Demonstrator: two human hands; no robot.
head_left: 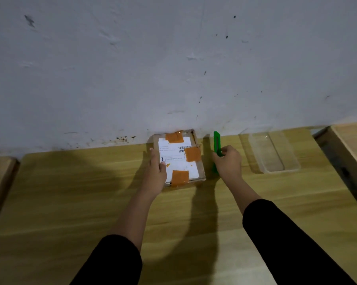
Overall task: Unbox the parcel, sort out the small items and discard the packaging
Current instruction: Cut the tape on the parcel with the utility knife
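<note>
Head view. Parcel [178, 159] flat on wooden table [91, 202], far edge against the white wall [173, 58]. Small, shallow cardboard box; white shipping label [173, 156] with barcode over most of the top; three orange tape patches [192, 153] at the far, right and near edges. Still sealed.

Left hand [156, 171] laid along parcel's left edge, fingers loosely curved onto side and top rim; steadying, not lifting. Right hand [228, 161] just right of parcel, fingers closed around middle of green utility knife [216, 145]. Knife points away toward wall, near end hidden under the hand. Whether lifted off the table or resting on it: cannot tell. Blade out or retracted: too small to see.

Clear plastic tray [273, 153] further right, well apart from parcel, nothing seen inside. Likely destination for the small items.

Handling judgement: light for its size, stiff enough to pin with one flat hand. Corrugated walls probably dent under a hard squeeze, so hold by the long side edges, palm down. Tape patches glossy, likely slick; cut along the seams beneath them, shallow, to spare the contents. Hold the left hand clear of the blade path.
</note>
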